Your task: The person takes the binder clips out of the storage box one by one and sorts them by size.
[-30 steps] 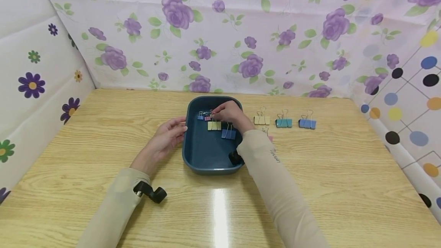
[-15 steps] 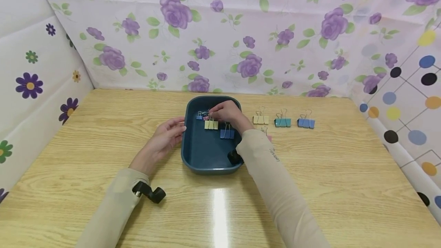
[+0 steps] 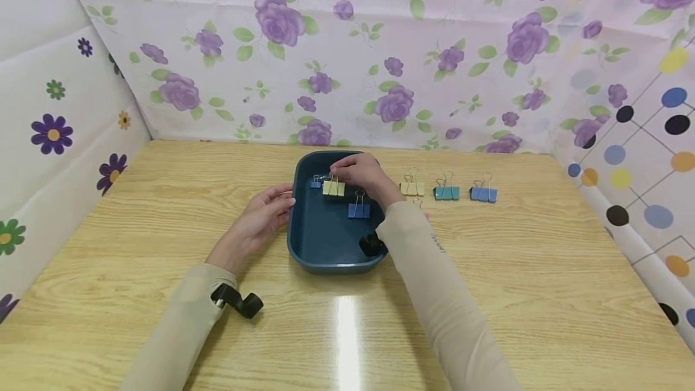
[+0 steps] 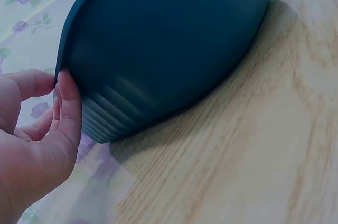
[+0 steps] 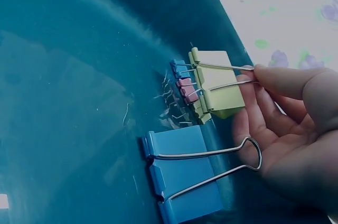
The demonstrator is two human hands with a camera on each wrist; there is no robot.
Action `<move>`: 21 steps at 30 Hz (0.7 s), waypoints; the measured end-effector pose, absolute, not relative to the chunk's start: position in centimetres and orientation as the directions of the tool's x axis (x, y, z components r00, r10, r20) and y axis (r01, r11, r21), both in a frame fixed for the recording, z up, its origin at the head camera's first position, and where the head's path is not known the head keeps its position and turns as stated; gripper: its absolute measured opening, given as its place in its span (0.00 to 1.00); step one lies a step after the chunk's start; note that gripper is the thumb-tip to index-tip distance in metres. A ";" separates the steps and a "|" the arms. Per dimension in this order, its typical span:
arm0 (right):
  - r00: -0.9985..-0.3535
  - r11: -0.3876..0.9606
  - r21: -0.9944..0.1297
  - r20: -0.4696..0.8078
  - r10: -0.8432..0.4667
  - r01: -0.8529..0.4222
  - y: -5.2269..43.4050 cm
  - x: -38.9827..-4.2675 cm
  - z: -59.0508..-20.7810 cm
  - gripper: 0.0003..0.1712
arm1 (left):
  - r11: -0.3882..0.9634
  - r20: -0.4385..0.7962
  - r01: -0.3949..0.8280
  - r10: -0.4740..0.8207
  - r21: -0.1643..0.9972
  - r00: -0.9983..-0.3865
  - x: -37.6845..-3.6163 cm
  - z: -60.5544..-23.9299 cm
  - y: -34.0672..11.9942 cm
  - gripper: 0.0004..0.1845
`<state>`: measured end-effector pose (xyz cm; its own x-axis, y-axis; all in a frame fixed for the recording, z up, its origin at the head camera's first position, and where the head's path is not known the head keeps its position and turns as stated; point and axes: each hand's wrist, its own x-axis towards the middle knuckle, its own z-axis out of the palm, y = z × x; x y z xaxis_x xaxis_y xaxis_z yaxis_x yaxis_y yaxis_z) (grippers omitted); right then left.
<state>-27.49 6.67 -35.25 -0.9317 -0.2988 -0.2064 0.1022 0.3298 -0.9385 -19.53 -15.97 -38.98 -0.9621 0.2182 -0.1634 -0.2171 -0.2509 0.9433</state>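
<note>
Yellow metal binder clip (image 5: 217, 89): your right hand (image 3: 362, 175) pinches its wire handles between thumb and fingertip, holding it just above the floor of the dark teal plastic tray (image 3: 320, 240), near the far wall. It looks light and stiff; the thin wire loops seem the surest place to hold, since the painted body may be slick. Your left hand (image 3: 259, 217) rests relaxed fingers against the tray's outer left wall. A larger blue binder clip (image 5: 182, 179) lies just beside it.
</note>
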 end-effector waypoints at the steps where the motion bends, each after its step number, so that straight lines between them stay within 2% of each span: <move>1: -0.932 0.332 -0.938 -0.203 -0.300 0.098 6.7 -27.5 -35.2 0.14 | -0.251 -0.165 -0.218 0.217 0.943 -0.962 -19.6 -39.0 -15.9 0.24; 12: -0.932 0.286 -0.957 -0.142 -0.335 0.043 6.5 -27.7 -34.6 0.16 | -0.241 -0.162 -0.215 0.222 0.946 -0.961 -19.6 -39.1 -15.9 0.24; 21: -0.931 0.249 -0.968 -0.074 -0.357 -0.018 6.6 -27.5 -31.8 0.14 | -0.240 -0.168 -0.220 0.219 0.945 -0.961 -19.6 -39.0 -16.0 0.24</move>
<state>-27.48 6.59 -31.79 -0.9312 -0.3568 -0.0743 -0.0183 0.2493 -0.9683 -19.59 -15.96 -38.96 -0.9611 0.2190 -0.1682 -0.2202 -0.2403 0.9454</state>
